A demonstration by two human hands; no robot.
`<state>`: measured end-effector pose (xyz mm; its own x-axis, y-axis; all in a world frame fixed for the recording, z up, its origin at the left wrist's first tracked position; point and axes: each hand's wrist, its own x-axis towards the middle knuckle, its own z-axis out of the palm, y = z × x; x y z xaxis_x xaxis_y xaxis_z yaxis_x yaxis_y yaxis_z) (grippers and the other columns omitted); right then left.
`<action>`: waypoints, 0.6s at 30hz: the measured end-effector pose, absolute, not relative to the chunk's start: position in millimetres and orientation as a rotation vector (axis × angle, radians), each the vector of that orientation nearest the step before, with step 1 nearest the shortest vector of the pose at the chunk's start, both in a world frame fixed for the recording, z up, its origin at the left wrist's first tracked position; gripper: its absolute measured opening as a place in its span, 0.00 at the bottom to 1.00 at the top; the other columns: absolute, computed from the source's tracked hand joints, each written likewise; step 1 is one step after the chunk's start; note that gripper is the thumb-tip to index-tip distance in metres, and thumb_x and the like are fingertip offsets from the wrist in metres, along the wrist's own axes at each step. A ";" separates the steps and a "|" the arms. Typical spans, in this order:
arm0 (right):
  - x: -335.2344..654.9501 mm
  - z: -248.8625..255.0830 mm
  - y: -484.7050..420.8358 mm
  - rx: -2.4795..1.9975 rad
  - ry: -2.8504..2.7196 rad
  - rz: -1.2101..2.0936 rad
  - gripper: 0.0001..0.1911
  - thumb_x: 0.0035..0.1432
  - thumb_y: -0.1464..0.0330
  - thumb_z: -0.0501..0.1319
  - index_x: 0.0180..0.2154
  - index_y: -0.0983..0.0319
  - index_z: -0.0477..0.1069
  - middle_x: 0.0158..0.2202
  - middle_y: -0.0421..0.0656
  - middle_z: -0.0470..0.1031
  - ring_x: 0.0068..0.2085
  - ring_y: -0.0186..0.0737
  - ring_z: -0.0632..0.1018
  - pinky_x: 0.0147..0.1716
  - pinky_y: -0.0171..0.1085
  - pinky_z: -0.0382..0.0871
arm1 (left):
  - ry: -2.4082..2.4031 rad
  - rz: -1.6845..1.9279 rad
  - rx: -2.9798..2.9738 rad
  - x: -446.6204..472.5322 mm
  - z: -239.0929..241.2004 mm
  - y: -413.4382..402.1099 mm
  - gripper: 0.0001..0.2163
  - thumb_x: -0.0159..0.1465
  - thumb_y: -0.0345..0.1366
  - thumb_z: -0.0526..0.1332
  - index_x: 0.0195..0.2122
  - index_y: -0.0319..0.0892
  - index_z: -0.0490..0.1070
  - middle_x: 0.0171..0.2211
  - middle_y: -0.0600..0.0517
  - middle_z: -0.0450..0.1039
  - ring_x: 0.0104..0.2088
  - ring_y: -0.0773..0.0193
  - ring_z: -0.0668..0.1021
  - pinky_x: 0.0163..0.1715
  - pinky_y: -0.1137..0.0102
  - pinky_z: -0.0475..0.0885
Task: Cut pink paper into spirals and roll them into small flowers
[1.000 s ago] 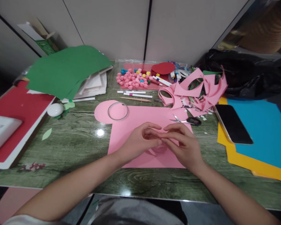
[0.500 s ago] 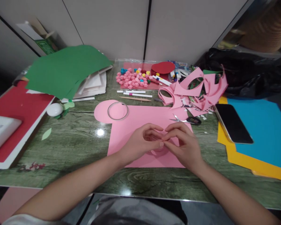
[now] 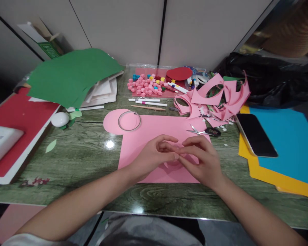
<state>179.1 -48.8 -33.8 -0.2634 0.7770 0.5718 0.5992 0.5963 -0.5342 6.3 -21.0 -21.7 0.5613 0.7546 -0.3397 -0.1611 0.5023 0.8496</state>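
Note:
My left hand [image 3: 157, 153] and my right hand [image 3: 204, 159] meet fingertip to fingertip above a pink paper sheet [image 3: 136, 150]. Between them is a small curled piece of pink paper [image 3: 173, 164], pinched by both hands and partly hidden by the fingers. Just beyond my right hand lie small scissors [image 3: 212, 132] with black handles, their blades apart on the pink sheet. A clear ring [image 3: 129, 130] rests at the far left, over a rounded pink paper piece [image 3: 110, 122].
Pink paper offcuts [image 3: 207, 94] heap at the back right. Several small pink curled pieces [image 3: 143, 87] lie behind the pens [image 3: 151, 103] and a pointed wooden stick [image 3: 149, 108]. A phone [image 3: 256, 135] sits on blue paper [image 3: 292, 136] at right; green paper [image 3: 74, 75] is back left.
My right hand's fingers have shifted slightly and lie a little flatter. The pink paper between my hands has turned a little. Other things stay where they were.

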 end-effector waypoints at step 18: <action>179.6 -37.8 -45.7 -1.168 -1.789 0.597 0.04 0.50 0.72 0.65 0.30 0.56 0.75 0.35 0.41 0.67 0.39 0.39 0.71 0.37 0.40 0.68 | 0.781 0.587 0.994 4.8 -23.5 -17.1 0.18 0.51 0.34 0.67 0.43 0.42 0.66 0.34 0.52 0.71 0.34 0.66 0.73 0.33 0.70 0.69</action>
<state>179.6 -45.7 -37.8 -0.1588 0.8954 0.4160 0.4659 0.4395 -0.7680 4.8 -17.1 -23.5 0.5950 0.7441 -0.3037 -0.0854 0.4343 0.8967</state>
